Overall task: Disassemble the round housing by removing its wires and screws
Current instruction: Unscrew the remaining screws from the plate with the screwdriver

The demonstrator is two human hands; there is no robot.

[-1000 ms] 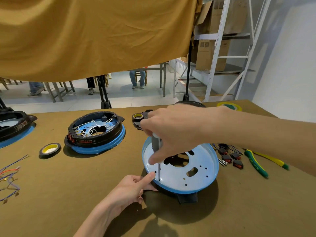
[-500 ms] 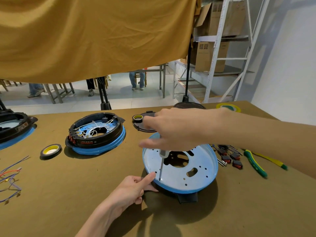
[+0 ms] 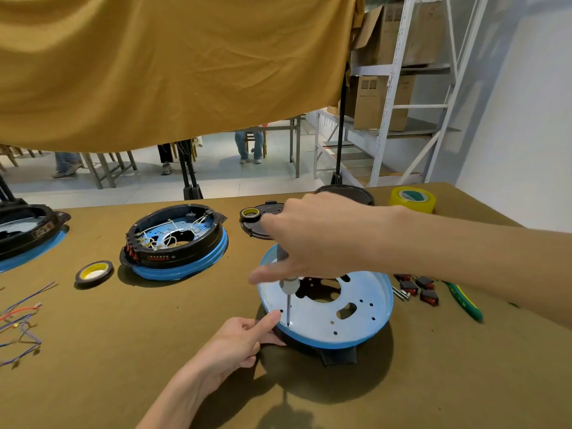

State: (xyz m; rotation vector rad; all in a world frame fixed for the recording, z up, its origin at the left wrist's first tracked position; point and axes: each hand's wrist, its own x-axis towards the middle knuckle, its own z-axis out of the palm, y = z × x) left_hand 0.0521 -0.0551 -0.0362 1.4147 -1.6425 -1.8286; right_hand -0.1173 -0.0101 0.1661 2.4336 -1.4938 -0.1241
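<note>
Evidently the round housing (image 3: 328, 308) being worked on lies near the front of the worktop (image 3: 154, 366), a pale-blue dished plate over a black base. It looks like thin, stiff sheet metal: light, likely to slide or rock under a push, with a smooth rim that gives little purchase. The left hand (image 3: 235, 345) steadies it at the near rim, thumb pressed to the edge. The right hand (image 3: 312, 239) has its grip curled round the handle of an upright screwdriver (image 3: 287, 292), index finger stretched out, the tip set into a hole in the plate.

Counted: three housings in view, the second (image 3: 175, 239) holding white wires, the third (image 3: 28, 233) cut off at the left edge; three tape rolls; one pair of green-handled pliers (image 3: 464, 301); about four red-and-black switches (image 3: 418, 287); one loose bundle of coloured wires (image 3: 18, 323).
</note>
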